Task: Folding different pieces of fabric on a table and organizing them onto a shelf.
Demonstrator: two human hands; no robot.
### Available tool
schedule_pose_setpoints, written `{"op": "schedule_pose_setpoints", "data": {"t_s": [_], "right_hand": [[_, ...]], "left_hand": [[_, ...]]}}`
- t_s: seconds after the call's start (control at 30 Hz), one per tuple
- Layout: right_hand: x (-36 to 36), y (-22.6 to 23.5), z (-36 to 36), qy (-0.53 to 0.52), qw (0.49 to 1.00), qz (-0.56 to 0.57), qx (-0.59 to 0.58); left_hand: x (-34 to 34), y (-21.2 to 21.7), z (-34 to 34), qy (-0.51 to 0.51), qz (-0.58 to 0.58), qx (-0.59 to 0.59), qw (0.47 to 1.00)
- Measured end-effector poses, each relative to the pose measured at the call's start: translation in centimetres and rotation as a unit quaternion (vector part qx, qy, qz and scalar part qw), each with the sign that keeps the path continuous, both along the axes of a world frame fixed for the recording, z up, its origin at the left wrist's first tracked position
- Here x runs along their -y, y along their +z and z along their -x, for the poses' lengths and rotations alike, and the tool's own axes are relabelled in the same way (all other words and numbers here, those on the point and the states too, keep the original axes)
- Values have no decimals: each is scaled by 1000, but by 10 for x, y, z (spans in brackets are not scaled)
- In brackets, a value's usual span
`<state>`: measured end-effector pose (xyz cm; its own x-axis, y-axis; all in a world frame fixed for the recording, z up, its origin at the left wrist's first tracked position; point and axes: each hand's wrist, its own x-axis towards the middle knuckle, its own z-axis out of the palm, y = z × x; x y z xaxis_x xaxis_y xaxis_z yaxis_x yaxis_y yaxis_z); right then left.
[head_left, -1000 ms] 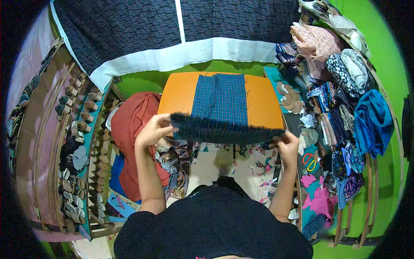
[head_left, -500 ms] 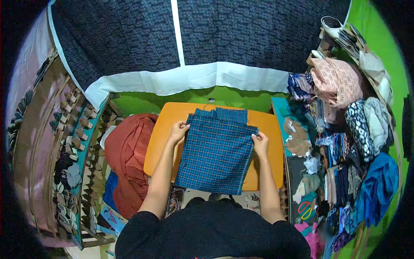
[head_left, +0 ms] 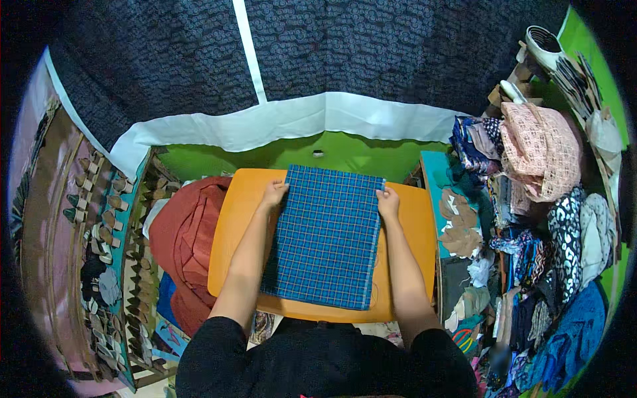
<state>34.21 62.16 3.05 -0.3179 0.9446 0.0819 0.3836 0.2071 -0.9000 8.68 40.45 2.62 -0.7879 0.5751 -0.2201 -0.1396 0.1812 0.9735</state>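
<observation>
Blue checked cloth (head_left: 325, 242) looks spread flat over the bench (head_left: 239, 219), not yet released: left hand (head_left: 273, 194) and right hand (head_left: 389, 203) pinch it, fingers near its far corners.

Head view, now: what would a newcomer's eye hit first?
First, the blue plaid cloth at centre over the bright orange table, with the left hand and right hand holding its side edges near the far end. Next, the rust-red fabric heap left of the table, then the dark patterned curtain with a white lower band across the top.
</observation>
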Motion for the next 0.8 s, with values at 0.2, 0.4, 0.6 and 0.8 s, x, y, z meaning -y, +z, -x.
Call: {"op": "schedule_pose_setpoints", "data": {"t_s": [0.2, 0.4, 0.6, 0.8], "right_hand": [[15, -75, 6, 23, 994, 36, 99], [10, -51, 3, 7, 996, 41, 74], [39, -62, -22, 7, 979, -110, 173], [139, -12, -83, 81, 966, -70, 235]], "left_hand": [[25, -96, 8, 9, 95, -118, 988], [21, -49, -15, 31, 40, -117, 992], [55, -23, -70, -10, 193, -353, 915], [135, -1, -141, -7, 268, -391, 880]]}}
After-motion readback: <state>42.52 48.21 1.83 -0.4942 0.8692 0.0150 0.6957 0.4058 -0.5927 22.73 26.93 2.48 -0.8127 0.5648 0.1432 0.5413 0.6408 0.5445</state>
